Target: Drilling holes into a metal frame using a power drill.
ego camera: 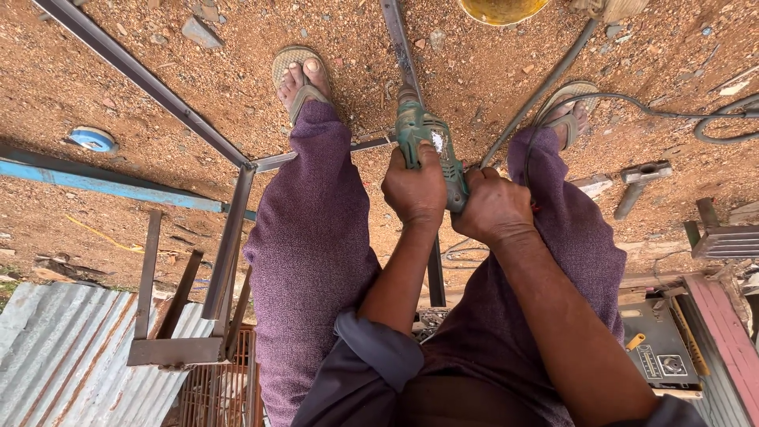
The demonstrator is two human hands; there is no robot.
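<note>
Seen from above, the left hand (415,190) and right hand (494,207) clamp their fingers around a green handheld electric drill (427,142) pressed against a grey steel frame bar (402,55) between sandalled feet.

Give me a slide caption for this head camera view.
Both hands, left hand and right hand, grip a green drill against a steel frame.

I see the power drill (431,150) between my two feet, its nose on the metal bar (398,43) running ahead; my left hand (415,190) grips just left of my right hand (492,207). A hammer (642,183) lies on the ground to the right, corrugated sheet (63,356) at lower left
</note>
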